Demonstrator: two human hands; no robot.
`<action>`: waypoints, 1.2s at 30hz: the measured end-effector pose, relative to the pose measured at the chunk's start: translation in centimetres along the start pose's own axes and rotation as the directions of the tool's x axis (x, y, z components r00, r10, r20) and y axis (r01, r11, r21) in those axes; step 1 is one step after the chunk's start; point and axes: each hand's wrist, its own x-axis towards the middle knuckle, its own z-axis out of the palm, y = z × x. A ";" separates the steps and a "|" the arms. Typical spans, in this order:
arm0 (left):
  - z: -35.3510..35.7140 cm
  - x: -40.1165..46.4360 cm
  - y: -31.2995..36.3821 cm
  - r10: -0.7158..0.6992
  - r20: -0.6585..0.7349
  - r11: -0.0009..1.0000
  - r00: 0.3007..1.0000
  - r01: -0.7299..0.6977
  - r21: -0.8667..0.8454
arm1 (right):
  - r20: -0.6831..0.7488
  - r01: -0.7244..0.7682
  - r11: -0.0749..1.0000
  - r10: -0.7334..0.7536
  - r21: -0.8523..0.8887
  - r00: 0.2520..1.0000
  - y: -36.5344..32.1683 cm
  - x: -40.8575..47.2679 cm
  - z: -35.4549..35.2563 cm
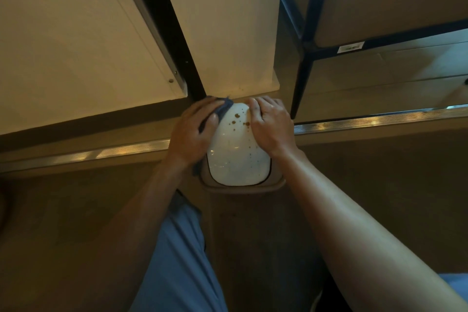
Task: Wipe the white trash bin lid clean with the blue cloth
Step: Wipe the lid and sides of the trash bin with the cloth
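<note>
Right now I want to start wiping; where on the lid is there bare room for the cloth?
The near half of the white lid is bare. The far end is crowded: left hand with blue cloth, right hand, brown spots between.

Dark metal shelf frame [307, 40]; floor strip [379, 123].

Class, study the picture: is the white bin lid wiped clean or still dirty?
Still dirty: brown spots dot the white lid; the left hand holds the blue cloth at its edge.

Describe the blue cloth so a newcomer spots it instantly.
Find the white trash bin lid on the floor at frame centre, spattered with brown drops. At its upper-left edge the left hand grips the blue cloth, the only dark-blue bunched fabric there.
</note>
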 end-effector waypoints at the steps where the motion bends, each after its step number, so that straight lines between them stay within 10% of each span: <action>1: 0.1 1.3 0.5 -0.083 0.013 0.996 0.996 0.083 -0.031 | 0.004 -0.001 1.000 0.001 -0.002 1.000 0.0 0.0 0.0; 4: 0.7 4.6 2.0 -0.243 0.086 0.970 0.966 0.241 0.032 | 0.004 -0.002 1.000 0.002 -0.003 1.000 -0.2 0.0 -0.2; 12: 1.1 -2.5 0.2 0.073 -0.088 0.997 0.993 -0.074 -0.001 | -0.008 -0.001 1.000 0.001 0.004 1.000 -0.4 -0.1 -0.2; 16: 0.3 2.5 0.6 -0.230 0.059 0.967 0.971 0.235 -0.096 | 0.004 0.003 1.000 -0.003 0.002 1.000 -0.2 -0.1 -0.1; 19: 0.4 6.2 2.3 -0.390 0.185 0.919 0.902 0.367 0.144 | -0.012 0.003 1.000 -0.003 -0.003 1.000 -0.3 -0.1 -0.1; 25: 2.1 0.6 2.9 0.047 -0.088 0.985 0.995 -0.032 0.169 | -0.020 0.004 1.000 -0.005 -0.010 1.000 -0.3 -0.1 -0.1; 30: 0.2 2.3 0.5 -0.205 0.021 0.973 0.979 0.206 -0.101 | -0.005 0.008 1.000 -0.008 -0.018 1.000 -0.1 0.0 0.0; 33: 0.7 5.8 1.6 -0.346 0.123 0.936 0.930 0.333 0.117 | -0.015 0.007 1.000 -0.007 -0.016 1.000 -0.1 0.0 0.1; 36: 1.9 4.5 3.1 -0.170 0.009 0.950 0.985 0.162 0.266 | -0.024 0.004 1.000 -0.005 -0.026 1.000 -0.2 0.1 0.1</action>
